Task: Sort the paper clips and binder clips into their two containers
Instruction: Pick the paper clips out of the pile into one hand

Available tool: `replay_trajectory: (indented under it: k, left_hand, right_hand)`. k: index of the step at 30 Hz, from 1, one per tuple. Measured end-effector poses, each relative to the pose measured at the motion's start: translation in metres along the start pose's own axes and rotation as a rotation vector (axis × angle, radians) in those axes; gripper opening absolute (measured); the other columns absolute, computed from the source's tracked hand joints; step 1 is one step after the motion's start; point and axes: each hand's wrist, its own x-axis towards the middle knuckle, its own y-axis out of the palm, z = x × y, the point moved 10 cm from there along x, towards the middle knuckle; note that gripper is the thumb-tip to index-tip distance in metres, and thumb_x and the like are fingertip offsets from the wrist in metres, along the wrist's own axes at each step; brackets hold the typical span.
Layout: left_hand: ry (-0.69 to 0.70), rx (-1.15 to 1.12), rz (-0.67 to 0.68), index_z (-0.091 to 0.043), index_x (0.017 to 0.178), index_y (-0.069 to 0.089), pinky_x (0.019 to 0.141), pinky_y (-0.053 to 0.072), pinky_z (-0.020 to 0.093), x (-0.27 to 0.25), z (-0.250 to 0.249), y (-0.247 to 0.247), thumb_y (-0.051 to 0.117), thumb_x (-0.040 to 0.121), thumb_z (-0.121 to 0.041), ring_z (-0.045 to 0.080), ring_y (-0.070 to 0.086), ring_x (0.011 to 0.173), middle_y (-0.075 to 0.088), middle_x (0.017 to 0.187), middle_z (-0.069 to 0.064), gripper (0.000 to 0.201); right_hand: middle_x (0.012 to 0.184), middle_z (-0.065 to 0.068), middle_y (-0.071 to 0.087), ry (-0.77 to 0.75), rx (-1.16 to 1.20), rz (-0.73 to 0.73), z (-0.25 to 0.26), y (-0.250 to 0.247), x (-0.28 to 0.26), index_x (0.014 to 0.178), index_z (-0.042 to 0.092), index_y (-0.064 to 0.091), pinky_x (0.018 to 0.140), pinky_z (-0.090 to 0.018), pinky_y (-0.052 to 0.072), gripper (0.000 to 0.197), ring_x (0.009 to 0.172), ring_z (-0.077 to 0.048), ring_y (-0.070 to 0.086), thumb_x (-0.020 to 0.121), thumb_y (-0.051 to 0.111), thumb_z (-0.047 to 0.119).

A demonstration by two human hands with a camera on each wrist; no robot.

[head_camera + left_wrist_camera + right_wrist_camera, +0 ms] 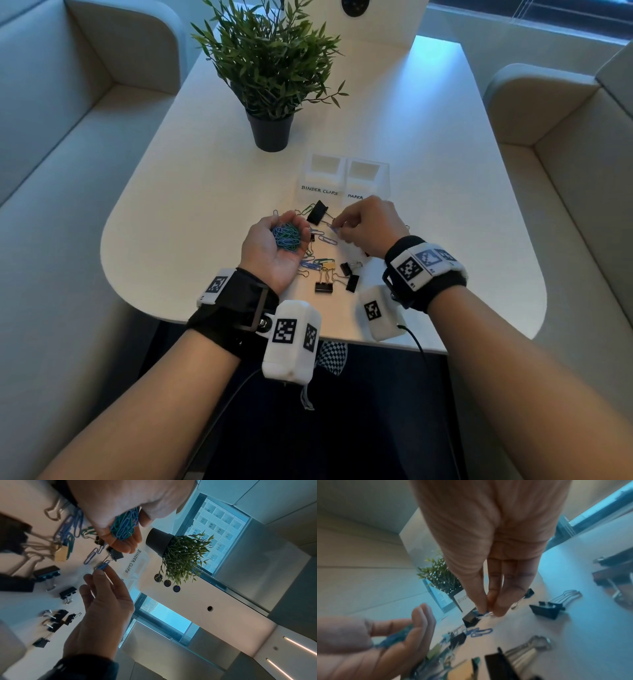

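— Paper clips?
— Heaped, blue and green (287, 236), in the cupped palm of the left hand (274, 251), fingers curled up around the pile. One more blue paper clip (102, 566) pinched at the fingertips of the right hand (368, 226), low over the desk (191, 192). Others loose (327, 240) between the two hands.

— Binder clips?
— Scattered on the desk. A black one (317, 212) just ahead of the left hand, a gold one (329, 265) and more black ones (351, 279) nearer the wrists. Further black ones (56, 620) off to the right of the right hand, seen from the left wrist.

— Containers?
— Two clear ones side by side beyond the hands: "BINDER CLIPS" (320, 174) on the left, "PAPER…" (368, 178) on the right, label partly behind the right hand. Seemingly nothing inside, though hard to tell through the clear walls.

— Beyond those?
— Potted plant (270, 68) farther back, pale seating (51, 137) along both sides.
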Motion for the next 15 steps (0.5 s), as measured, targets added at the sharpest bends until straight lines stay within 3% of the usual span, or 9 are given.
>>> replay_trajectory:
  k: [3,9,13,15]
  left_hand:
    - [0.006,0.016,0.005,-0.005,0.08,0.056,0.061,0.053,0.025,-0.001,0.001,0.002,0.04,0.095,-0.014,0.017,0.057,0.068,0.057,0.077,0.009,0.024]
    - [0.018,0.061,-0.009,-0.004,0.085,0.056,0.074,0.05,0.028,0.001,0.005,0.003,0.042,0.094,-0.012,0.019,0.057,0.072,0.057,0.08,0.011,0.018]
    - [0.056,0.044,-0.007,-0.003,0.085,0.057,0.071,0.052,0.027,0.001,0.0,0.004,0.043,0.094,-0.011,0.019,0.057,0.072,0.057,0.078,0.01,0.018]
    - [0.054,0.037,-0.003,-0.004,0.085,0.057,0.07,0.054,0.026,0.0,-0.003,0.003,0.043,0.094,-0.011,0.019,0.058,0.075,0.058,0.08,0.01,0.019]
  right_hand:
    - [0.073,-0.008,0.073,0.055,0.151,-0.01,-0.007,-0.007,-0.003,0.087,0.011,0.075,0.064,-0.024,0.059,0.009,0.063,-0.018,0.069,0.082,0.068,0.01]
    - [0.072,-0.006,0.072,-0.005,0.381,-0.004,0.02,-0.01,-0.009,0.087,0.007,0.073,0.069,-0.021,0.058,0.006,0.063,-0.012,0.07,0.081,0.07,0.007]
    - [0.079,-0.003,0.068,-0.082,0.047,-0.09,0.029,-0.013,-0.002,0.089,0.011,0.074,0.069,-0.017,0.051,0.011,0.069,-0.013,0.063,0.082,0.067,0.006]
    - [0.088,-0.003,0.066,-0.094,-0.134,-0.03,0.024,0.001,0.001,0.094,0.012,0.073,0.071,-0.02,0.048,0.015,0.075,-0.014,0.06,0.081,0.068,0.007]
